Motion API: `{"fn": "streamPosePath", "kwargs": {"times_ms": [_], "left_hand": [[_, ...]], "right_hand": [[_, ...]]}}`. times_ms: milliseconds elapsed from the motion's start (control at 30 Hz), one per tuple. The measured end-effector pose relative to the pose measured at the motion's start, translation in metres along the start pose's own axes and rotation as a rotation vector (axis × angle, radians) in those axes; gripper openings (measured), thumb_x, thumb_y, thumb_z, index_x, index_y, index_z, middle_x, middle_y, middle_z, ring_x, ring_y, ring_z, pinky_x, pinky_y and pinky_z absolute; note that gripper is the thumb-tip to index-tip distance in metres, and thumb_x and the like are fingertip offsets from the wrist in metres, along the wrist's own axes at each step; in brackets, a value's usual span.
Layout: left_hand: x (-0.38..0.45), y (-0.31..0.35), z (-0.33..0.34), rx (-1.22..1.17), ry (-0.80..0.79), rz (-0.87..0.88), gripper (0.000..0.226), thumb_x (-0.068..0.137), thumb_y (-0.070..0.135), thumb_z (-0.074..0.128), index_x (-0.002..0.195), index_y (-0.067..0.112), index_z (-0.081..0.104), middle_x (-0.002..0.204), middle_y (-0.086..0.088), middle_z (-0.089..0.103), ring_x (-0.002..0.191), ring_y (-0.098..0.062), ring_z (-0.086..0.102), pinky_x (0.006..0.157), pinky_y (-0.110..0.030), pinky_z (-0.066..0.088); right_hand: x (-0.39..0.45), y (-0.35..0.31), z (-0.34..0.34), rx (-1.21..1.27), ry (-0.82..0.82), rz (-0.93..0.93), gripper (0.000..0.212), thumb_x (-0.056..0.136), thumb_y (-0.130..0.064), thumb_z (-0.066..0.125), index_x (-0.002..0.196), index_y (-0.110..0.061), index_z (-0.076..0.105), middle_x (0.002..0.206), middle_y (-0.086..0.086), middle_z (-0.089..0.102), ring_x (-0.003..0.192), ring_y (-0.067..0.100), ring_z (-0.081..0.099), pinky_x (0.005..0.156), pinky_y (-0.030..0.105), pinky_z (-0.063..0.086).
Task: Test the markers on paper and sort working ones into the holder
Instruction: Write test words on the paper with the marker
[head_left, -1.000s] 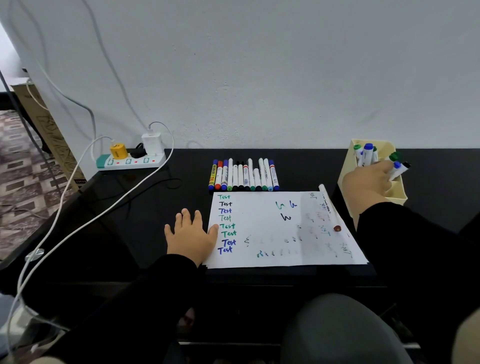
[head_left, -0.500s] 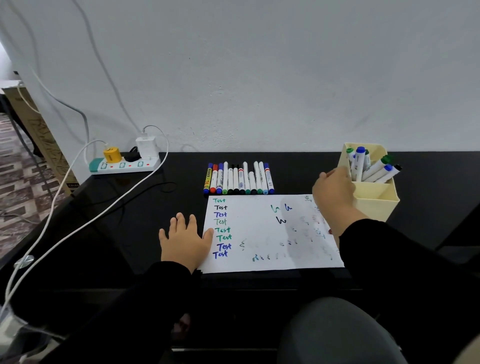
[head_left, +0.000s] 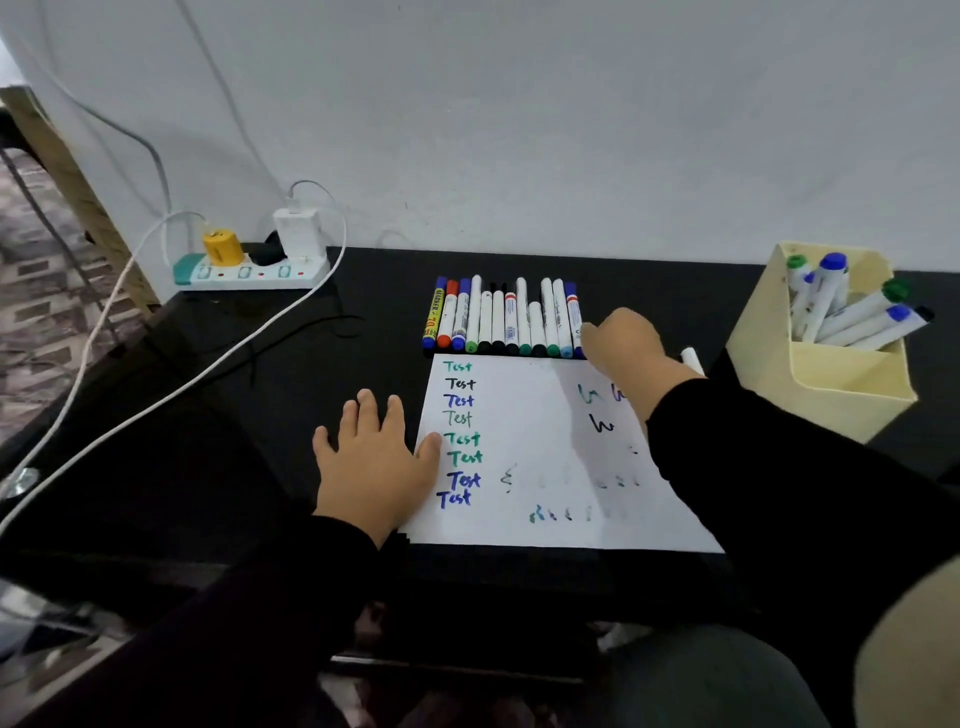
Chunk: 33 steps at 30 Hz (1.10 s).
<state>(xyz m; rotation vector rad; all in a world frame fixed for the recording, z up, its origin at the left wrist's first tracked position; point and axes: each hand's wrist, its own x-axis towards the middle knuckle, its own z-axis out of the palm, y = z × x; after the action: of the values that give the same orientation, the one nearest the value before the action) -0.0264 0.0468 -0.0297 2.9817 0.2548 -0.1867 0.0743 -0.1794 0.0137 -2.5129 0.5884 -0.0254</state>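
Black bench (head_left: 675, 291) against a white wall carries the paper (head_left: 540, 457), with the row of markers (head_left: 506, 322) lying just beyond its far edge, long axes pointing away from the person. Head view: the right hand (head_left: 626, 345) is nearer, at the row's right end, touching the outermost blue-capped marker (head_left: 575, 325); whether its fingers grip it cannot be told. The left hand (head_left: 376, 460) lies flat, fingers spread, thumb on the paper's left edge. The holder (head_left: 831, 384) stands well to the right, containing several markers.

"Test" eight times on paper (head_left: 524, 457)
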Motion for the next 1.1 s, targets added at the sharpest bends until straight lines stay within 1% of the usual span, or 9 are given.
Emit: {"fn": "streamPosePath", "kwargs": {"times_ms": [133, 267, 333, 433, 667, 733, 833, 967, 1100], "left_hand": [[0.000, 0.000, 0.001, -0.002, 0.004, 0.006, 0.068, 0.094, 0.057, 0.020, 0.150, 0.022, 0.004, 0.158, -0.006, -0.006, 0.145, -0.022, -0.006, 0.114, -0.049, -0.002], [0.000, -0.001, 0.002, -0.006, 0.006, 0.008, 0.068, 0.094, 0.057, 0.020, 0.150, 0.022, 0.003, 0.158, -0.006, -0.006, 0.145, -0.022, -0.007, 0.114, -0.049, -0.002], [0.001, -0.001, 0.001, -0.002, -0.008, 0.003, 0.068, 0.094, 0.057, 0.020, 0.150, 0.022, 0.003, 0.158, -0.006, -0.007, 0.145, -0.022, -0.007, 0.115, -0.049, -0.002], [-0.001, -0.001, 0.001, -0.005, -0.007, 0.004, 0.069, 0.094, 0.058, 0.020, 0.150, 0.022, 0.003, 0.158, -0.006, -0.006, 0.145, -0.022, -0.006, 0.115, -0.049, -0.001], [-0.002, -0.003, 0.003, -0.031, 0.014, 0.019, 0.068, 0.094, 0.057, 0.021, 0.150, 0.022, 0.006, 0.158, -0.006, -0.004, 0.145, -0.022, -0.004, 0.114, -0.049, -0.001], [-0.003, -0.004, 0.002, -0.047, 0.009, 0.022, 0.068, 0.094, 0.057, 0.022, 0.150, 0.021, 0.007, 0.158, -0.006, -0.003, 0.145, -0.022, -0.003, 0.114, -0.049, -0.001], [-0.005, -0.004, 0.000, -0.087, -0.010, 0.018, 0.070, 0.093, 0.058, 0.026, 0.150, 0.021, 0.008, 0.158, -0.006, -0.001, 0.145, -0.021, -0.003, 0.115, -0.048, -0.001], [-0.009, -0.004, -0.012, -0.157, -0.030, 0.023, 0.074, 0.093, 0.055, 0.035, 0.150, 0.020, 0.004, 0.158, -0.005, 0.000, 0.145, -0.022, -0.004, 0.115, -0.047, 0.000], [-0.022, 0.012, -0.036, -0.338, -0.008, 0.171, 0.077, 0.093, 0.049, 0.045, 0.150, 0.019, 0.002, 0.158, -0.002, 0.001, 0.145, -0.020, -0.002, 0.116, -0.041, 0.007]], "right_hand": [[0.008, -0.013, 0.004, -0.075, -0.079, 0.006, 0.027, 0.092, -0.018, 0.047, 0.067, -0.010, 0.043, 0.065, 0.003, 0.044, 0.054, 0.017, 0.041, 0.047, 0.027, 0.031], [0.012, -0.016, 0.005, -0.109, -0.118, 0.013, 0.032, 0.094, -0.016, 0.049, 0.065, -0.009, 0.037, 0.075, 0.007, 0.045, 0.069, 0.021, 0.047, 0.061, 0.027, 0.039], [0.014, -0.013, 0.005, -0.030, -0.110, 0.000, 0.035, 0.093, -0.017, 0.050, 0.062, -0.012, 0.035, 0.083, 0.009, 0.046, 0.063, 0.018, 0.043, 0.058, 0.024, 0.038], [0.010, -0.010, -0.001, -0.001, -0.047, 0.030, 0.034, 0.094, -0.022, 0.050, 0.063, -0.009, 0.040, 0.066, 0.006, 0.044, 0.053, 0.016, 0.037, 0.051, 0.026, 0.033], [-0.008, -0.005, -0.027, 0.324, 0.015, 0.107, 0.036, 0.093, -0.033, 0.051, 0.072, -0.005, 0.047, 0.071, 0.003, 0.052, 0.055, 0.014, 0.041, 0.051, 0.025, 0.033], [-0.018, -0.004, -0.037, 0.408, -0.001, 0.145, 0.026, 0.092, -0.033, 0.051, 0.087, -0.007, 0.052, 0.078, 0.002, 0.061, 0.056, 0.011, 0.042, 0.052, 0.023, 0.034], [-0.034, 0.001, -0.053, 0.533, -0.052, 0.163, 0.021, 0.092, -0.027, 0.051, 0.099, -0.008, 0.053, 0.070, 0.002, 0.063, 0.056, 0.010, 0.042, 0.050, 0.022, 0.034], [-0.055, 0.012, -0.070, 0.708, -0.135, 0.119, 0.016, 0.087, -0.020, 0.051, 0.083, -0.006, 0.059, 0.064, 0.004, 0.053, 0.049, 0.011, 0.034, 0.041, 0.021, 0.028], [-0.068, 0.017, -0.081, 0.849, -0.265, 0.082, 0.022, 0.085, -0.015, 0.050, 0.064, -0.014, 0.048, 0.054, 0.000, 0.038, 0.046, 0.009, 0.021, 0.037, 0.017, 0.018]]}}
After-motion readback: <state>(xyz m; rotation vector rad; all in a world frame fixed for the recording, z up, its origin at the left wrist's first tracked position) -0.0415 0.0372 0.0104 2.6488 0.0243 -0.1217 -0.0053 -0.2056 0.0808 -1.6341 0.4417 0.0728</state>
